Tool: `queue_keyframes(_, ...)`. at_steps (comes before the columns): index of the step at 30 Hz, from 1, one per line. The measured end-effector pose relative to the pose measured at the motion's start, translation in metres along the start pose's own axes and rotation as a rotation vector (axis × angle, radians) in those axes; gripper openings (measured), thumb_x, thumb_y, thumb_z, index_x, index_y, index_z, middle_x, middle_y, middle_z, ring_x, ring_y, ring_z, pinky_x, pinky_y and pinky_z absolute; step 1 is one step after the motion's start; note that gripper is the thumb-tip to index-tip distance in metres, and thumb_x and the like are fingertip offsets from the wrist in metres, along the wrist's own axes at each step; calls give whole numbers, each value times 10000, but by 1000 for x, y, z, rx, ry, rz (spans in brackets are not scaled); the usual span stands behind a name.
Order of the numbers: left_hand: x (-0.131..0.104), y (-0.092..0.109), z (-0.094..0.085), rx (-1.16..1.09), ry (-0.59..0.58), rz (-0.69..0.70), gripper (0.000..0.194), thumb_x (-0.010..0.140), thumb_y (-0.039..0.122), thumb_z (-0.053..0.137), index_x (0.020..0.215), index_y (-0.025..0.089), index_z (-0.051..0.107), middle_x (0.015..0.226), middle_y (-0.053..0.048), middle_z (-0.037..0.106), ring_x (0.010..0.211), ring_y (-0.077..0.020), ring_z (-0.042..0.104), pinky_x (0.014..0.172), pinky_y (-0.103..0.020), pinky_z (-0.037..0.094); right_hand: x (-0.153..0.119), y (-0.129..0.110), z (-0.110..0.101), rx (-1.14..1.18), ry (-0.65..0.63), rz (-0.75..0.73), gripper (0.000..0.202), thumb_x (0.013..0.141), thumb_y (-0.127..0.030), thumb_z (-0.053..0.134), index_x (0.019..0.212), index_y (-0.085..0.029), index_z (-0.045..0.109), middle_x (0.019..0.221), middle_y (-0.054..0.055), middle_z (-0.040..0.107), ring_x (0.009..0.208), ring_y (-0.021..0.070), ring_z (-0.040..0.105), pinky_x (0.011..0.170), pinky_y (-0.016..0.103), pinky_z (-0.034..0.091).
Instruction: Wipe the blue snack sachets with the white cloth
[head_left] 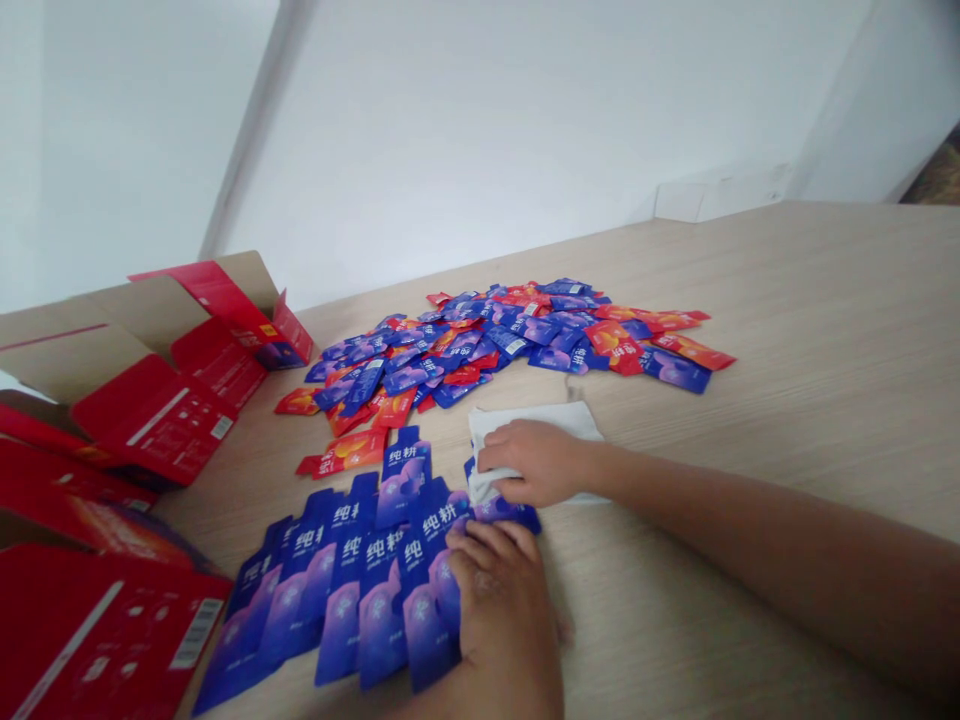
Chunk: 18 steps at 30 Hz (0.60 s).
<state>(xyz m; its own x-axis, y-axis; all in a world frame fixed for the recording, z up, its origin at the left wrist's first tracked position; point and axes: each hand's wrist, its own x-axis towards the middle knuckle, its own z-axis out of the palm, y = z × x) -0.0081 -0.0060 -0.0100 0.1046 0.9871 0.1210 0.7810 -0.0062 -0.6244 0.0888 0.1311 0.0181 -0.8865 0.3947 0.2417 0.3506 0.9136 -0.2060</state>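
Fingers bent and held together, my left hand (502, 590) grips the edge of a blue sachet (510, 512), beside the overlapping row. My right hand (532, 465) is closed on a folded white cloth (577, 420), pressed against that sachet from above. The cloth hides most of the sachet. To the left lie several blue sachets (379, 610) with purple fruit pictures and white lettering, fanned out and overlapping. One more blue sachet (405, 475) sits at the top of the row.
A loose heap of blue and red-orange sachets (465, 345) spreads across the back of the wooden table (787, 400). Open red cardboard boxes (165, 425) stand along the left side. A white box (720, 195) rests at the far edge by the white wall.
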Motion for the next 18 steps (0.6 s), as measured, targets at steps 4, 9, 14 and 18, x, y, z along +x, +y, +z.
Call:
queue_keyframes(4, 0, 2, 0, -38, -10, -2, 495, 703, 410, 619, 1078, 86, 611, 1084, -244, 650, 1009, -425, 588, 798, -478, 441, 0, -2, -2, 66, -46, -89, 153, 787, -265, 522, 895, -190, 600, 863, 41, 629, 809, 193, 559, 686, 280, 384)
queue_keyframes(9, 1, 1, 0, -52, -10, -17, 584, 641, 453, 672, 1082, 76, 607, 1082, -265, 642, 1008, -432, 585, 803, -464, 434, 1, 2, -4, -1, -17, 78, 168, 855, -281, 472, 889, -171, 594, 884, 66, 628, 771, 188, 564, 664, 281, 372)
queue_keyframes(14, 0, 1, -2, -71, -30, -17, 721, 518, 477, 750, 1102, 82, 600, 1104, -262, 636, 1026, -440, 573, 822, -467, 427, 0, 3, -5, -54, -9, 106, 180, 856, -294, 473, 901, -166, 591, 885, 77, 627, 773, 201, 563, 678, 295, 374)
queue_keyframes(18, 0, 1, -2, -51, -43, -13, 649, 581, 456, 711, 1107, 92, 598, 1114, -256, 633, 1028, -435, 573, 824, -479, 425, -1, 3, -3, -44, -4, 19, 201, 856, -316, 468, 915, -172, 595, 878, 73, 628, 784, 203, 556, 688, 302, 379)
